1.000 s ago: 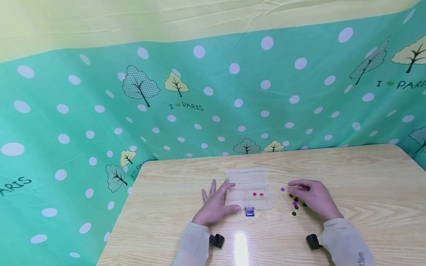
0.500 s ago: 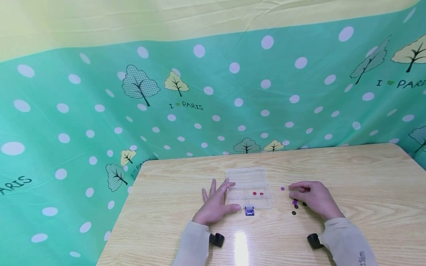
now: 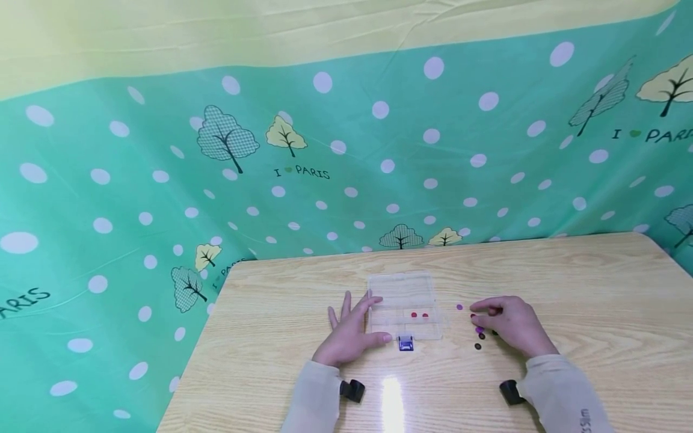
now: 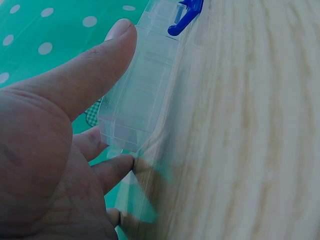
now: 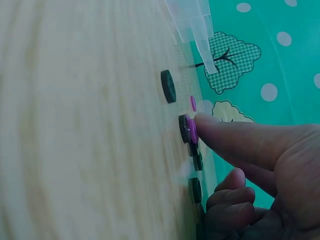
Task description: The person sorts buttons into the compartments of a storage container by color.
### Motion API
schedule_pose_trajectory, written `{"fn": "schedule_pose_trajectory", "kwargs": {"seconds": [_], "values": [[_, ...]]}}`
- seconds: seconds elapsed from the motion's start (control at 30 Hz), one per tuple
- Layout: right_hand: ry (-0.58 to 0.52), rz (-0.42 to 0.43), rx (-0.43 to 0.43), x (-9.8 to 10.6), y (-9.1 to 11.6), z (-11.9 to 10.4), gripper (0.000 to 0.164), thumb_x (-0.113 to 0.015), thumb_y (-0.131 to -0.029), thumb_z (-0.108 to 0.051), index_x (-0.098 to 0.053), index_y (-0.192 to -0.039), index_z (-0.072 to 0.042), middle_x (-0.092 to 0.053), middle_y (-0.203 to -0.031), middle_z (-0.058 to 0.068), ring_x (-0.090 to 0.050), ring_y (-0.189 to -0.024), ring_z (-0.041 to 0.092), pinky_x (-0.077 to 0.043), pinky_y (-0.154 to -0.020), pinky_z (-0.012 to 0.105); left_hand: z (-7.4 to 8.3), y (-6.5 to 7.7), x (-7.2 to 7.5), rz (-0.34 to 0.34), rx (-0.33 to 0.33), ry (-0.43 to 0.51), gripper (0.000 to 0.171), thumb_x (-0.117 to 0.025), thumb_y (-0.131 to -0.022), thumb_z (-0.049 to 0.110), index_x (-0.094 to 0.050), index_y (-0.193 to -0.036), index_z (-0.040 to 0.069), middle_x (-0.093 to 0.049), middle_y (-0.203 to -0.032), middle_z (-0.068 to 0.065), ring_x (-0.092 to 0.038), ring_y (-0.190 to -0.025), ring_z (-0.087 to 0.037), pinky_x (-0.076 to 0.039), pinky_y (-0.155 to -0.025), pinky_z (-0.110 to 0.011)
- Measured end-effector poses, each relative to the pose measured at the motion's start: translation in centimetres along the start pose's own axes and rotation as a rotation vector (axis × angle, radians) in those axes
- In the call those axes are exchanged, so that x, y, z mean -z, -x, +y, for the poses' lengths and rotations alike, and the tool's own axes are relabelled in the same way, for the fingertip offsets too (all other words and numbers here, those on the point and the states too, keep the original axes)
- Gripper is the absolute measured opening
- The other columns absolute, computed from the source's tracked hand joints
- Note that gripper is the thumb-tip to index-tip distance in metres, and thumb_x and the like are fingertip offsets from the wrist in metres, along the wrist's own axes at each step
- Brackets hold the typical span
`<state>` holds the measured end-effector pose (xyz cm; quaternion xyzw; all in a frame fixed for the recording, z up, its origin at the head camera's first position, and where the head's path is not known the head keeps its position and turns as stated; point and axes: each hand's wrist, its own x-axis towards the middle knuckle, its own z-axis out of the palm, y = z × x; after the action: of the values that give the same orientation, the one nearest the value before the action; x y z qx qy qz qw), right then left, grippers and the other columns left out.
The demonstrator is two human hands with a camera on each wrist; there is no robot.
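Fingers of the left hand (image 3: 346,340) spread apart in the head view, thumb along the near edge of a clear plastic box (image 3: 403,288), index finger bent over its left side. The right hand (image 3: 517,325) brings thumb and index tips close together, a red disc (image 3: 473,316) showing at them — whether it is pinched I cannot tell. Both forearms reach in from the near side, in pale sleeves (image 3: 316,391), the right hand palm-down over a small group of discs right of the box. A purple disc (image 3: 479,330) and dark discs (image 3: 478,346) lie by its thumb; a lone purple disc (image 3: 459,307) lies between hand and box. Inside the box are two red discs (image 3: 419,315); a blue latch (image 3: 406,344) marks its near edge. All rests on a wood-grain table (image 3: 281,300) before a green dotted curtain (image 3: 357,126) with printed trees.

The left wrist view shows the thumb straight across the box's side, the other fingers apart, low by its end.

In the right wrist view, the thumb points at a purple disc — contact is unclear — while the lower fingers curl inward. One dark disc sits apart on the tabletop side; the curtain fills the background.
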<state>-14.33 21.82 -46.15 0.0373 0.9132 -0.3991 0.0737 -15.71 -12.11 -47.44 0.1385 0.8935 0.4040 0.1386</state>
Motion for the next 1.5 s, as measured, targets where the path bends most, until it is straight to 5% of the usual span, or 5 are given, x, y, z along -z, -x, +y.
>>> {"fn": "schedule_pose_trajectory", "kwargs": {"seconds": [1.5], "values": [[0.129,0.036,0.055,-0.41,0.23,-0.67,0.008,-0.078,-0.087,-0.015,-0.078,-0.092,-0.009,-0.061,-0.083,0.002,-0.050,-0.077,0.020,-0.042,-0.066,0.033,0.09,-0.03,0.01,-0.002,-0.012,-0.006,0.078,-0.080,-0.083,0.041,-0.044,-0.151,0.028,-0.021,-0.166,0.000,0.014,-0.152,-0.034,0.029,-0.109,-0.061]]}}
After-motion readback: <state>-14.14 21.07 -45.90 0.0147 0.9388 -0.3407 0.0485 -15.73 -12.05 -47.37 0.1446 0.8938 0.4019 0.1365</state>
